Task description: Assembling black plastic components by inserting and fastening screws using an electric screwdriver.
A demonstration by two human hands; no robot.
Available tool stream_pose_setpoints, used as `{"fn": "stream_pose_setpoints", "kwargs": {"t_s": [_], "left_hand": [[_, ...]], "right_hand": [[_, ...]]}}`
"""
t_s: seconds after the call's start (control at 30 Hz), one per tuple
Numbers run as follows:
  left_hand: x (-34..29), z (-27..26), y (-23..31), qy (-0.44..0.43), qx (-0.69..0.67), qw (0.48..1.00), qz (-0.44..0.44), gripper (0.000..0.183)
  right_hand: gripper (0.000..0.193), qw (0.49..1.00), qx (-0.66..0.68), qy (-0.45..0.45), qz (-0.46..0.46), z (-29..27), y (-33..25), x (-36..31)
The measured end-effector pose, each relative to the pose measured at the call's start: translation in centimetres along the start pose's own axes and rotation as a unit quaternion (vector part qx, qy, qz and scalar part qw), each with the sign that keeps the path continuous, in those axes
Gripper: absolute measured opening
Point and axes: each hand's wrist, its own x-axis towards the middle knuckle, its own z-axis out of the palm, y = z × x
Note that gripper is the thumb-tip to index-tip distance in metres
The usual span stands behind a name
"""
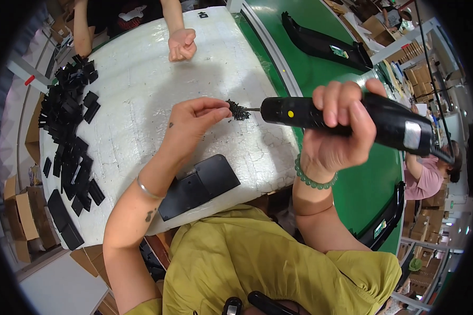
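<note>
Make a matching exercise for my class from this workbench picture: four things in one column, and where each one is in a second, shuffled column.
Things:
1. electric screwdriver
2. flat black panel
3. pile of black parts
4. long black housing

Places:
A. along the white table's left edge
B. on the green conveyor belt
C. gripped in the right hand
D. at the table's near edge, under the left forearm

Pairs: 1-C, 2-D, 3-A, 4-B

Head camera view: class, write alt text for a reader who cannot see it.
A right hand holds a black electric screwdriver level, its tip at a small dark cluster pinched by the left hand. Black plastic parts lie heaped on the white table.
</note>
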Motion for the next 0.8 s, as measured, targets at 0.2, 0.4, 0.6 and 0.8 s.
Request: {"fn": "stream_pose_setpoints", "kwargs": {"t_s": [0.2,0.4,0.6,0.8], "left_hand": [[-4.0,-0.1,0.2,-0.062,-0.391,0.912,-0.106,0.018],[-6.0,-0.2,0.7,-0.061,-0.447,0.886,-0.101,0.017],[-7.2,-0.1,0.8,-0.084,-0.464,0.876,-0.105,0.017],[-8.9,-1.2,0.8,-0.115,-0.395,0.908,-0.082,0.036]], "right_hand": [[0.047,0.991,0.08,-0.107,0.001,1.9,-1.9,-0.9],[0.046,0.986,0.097,-0.137,0.012,3.0,-1.9,-1.7],[0.035,0.969,0.053,-0.239,0.032,4.5,-3.3,-2.4],[0.035,0.965,0.048,-0.255,0.037,5.5,-3.4,-3.2]]}}
